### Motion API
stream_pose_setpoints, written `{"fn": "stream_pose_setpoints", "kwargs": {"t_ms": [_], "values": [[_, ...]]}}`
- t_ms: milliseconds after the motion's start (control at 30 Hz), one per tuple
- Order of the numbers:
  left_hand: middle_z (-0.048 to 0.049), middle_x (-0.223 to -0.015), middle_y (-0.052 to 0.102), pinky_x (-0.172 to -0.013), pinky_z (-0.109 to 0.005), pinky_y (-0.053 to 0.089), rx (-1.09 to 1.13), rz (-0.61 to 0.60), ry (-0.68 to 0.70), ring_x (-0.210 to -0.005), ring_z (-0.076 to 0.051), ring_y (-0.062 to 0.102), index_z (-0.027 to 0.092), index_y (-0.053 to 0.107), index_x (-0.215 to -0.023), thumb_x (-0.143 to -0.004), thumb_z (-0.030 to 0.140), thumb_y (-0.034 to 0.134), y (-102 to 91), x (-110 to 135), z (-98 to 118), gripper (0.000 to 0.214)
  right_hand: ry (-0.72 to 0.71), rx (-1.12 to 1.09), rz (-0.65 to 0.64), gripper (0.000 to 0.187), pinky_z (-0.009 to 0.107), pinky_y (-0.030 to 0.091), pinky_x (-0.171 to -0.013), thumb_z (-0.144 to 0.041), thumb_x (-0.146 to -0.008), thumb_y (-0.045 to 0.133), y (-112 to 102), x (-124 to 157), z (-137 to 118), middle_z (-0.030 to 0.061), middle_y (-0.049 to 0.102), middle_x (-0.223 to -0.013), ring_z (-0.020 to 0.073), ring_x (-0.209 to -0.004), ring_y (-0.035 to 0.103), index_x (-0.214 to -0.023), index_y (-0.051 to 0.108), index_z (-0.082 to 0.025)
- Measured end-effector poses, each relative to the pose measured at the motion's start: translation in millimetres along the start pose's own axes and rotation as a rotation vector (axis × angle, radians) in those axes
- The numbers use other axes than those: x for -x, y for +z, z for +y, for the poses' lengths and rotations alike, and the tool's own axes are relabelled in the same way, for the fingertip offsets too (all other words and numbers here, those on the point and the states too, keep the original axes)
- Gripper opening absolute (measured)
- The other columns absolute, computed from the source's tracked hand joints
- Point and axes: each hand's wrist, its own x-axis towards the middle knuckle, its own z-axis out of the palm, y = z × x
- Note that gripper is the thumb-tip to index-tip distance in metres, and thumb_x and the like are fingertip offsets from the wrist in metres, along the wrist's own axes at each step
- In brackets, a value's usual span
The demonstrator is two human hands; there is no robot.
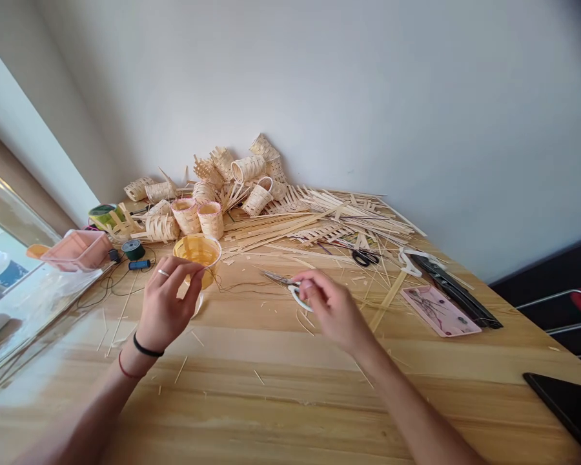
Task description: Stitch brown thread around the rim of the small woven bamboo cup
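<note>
We hold the yellow basket (pixel 197 249) at its near rim with the left hand (pixel 167 300); the right hand (pixel 332 310) grips white-handled scissors (pixel 285 283).

Baskets (pixel 213 194) behind the cup (pixel 197 250) — scissors (pixel 278 279) right of it.

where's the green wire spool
The green wire spool sits left on the table in the head view, between the pink tub and the yellow basket by the left hand.

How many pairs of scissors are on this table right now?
2 for sure: one white-handled pair in the right hand, one black-handled pair lying among the strips further back. A white-handled tool right of it might be a third; strips may hide more.
</note>
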Motion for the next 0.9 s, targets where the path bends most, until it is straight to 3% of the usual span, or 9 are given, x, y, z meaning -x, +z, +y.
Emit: {"fn": "stream_pose_setpoints", "kwargs": {"t_ms": [167,367,467,667,900], "values": [[-0.0029,-0.091,0.069,-0.075,-0.032,0.055,0.008,0.084,0.1,-0.08,-0.016,0.064,0.023,0.067,-0.102,-0.096,0.013,0.064,-11.5,-1,17,0.012,-0.048,0.035,-0.143,0.026,0.03,0.044,-0.057,-0.033,-0.102,0.049,28,11,-13,0.0033,0.068,-0.078,0.0178,-0.062,0.057,-0.099,0.072,-0.022],[-0.0025,-0.091,0.068,-0.07,-0.03,0.053,0.089,0.085,0.173,-0.078,-0.015,0.064,0.023,0.065,-0.109,-0.093,0.008,0.065,-15.1,3,32,0.022,-0.096,0.039,-0.138,0.015,0.03,0.047,-0.057,-0.034,-0.101,0.061,43,28,-36,0.0025,0.071,-0.08,0.0175,-0.064,0.058,-0.097,0.07,-0.024],[-0.0031,-0.092,0.068,-0.07,-0.03,0.053,0.116,0.07,0.167,-0.079,-0.015,0.064,0.022,0.065,-0.11,-0.093,0.007,0.066,-12.4,6,35,0.023,-0.13,0.135,-0.153,0.004,0.031,0.051,-0.06,-0.027,-0.098,0.068,49,30,-28,0.0027,0.075,-0.092,0.0161,-0.063,0.06,-0.101,0.067,-0.024],[-0.0029,-0.092,0.069,-0.072,-0.031,0.053,0.127,0.084,0.123,-0.079,-0.015,0.064,0.023,0.066,-0.108,-0.093,0.008,0.066,-9.9,7,34,0.022,-0.112,0.302,-0.171,0.026,0.044,0.057,-0.084,-0.014,-0.086,0.08,54,23,3,0.0074,0.073,-0.099,0.0263,-0.089,0.069,-0.108,0.069,-0.022],[-0.0034,-0.092,0.069,-0.073,-0.031,0.052,0.182,0.129,0.1,-0.08,-0.015,0.065,0.02,0.068,-0.106,-0.09,0.004,0.068,-8.2,7,34,0.023,-0.104,0.327,-0.18,0.029,0.044,0.056,-0.083,-0.008,-0.085,0.079,72,21,9,0.0065,0.07,-0.091,0.0264,-0.085,0.068,-0.11,0.069,-0.018]]}}
